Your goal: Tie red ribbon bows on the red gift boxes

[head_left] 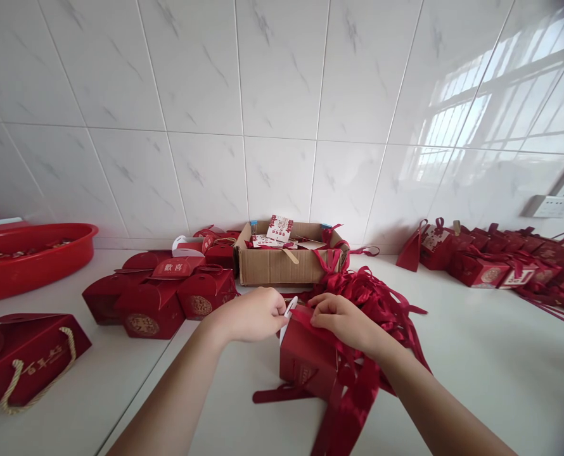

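Note:
A small red gift box (pixel 305 361) stands on the white table in front of me, with red satin ribbon lying across its upper part. My left hand (pixel 258 314) is closed at the box's left upper edge, its fingers pinching a flap (pixel 289 309) that has a white inner side. At the top right of the box, my right hand (pixel 339 316) bends its fingers onto a red ribbon (pixel 305 316) and holds it there; the fingertips are partly hidden. A loose heap of red ribbons (pixel 372 297) lies behind and right of the right hand, and some strands hang toward me.
Behind the hands stands a cardboard box (pixel 284 267) with printed cards and ribbons. Several folded red boxes (pixel 151 304) are at left, beside a box with a rope handle (pixel 35 361) and a red basin (pixel 35 266). More finished boxes (pixel 481 266) line the right wall.

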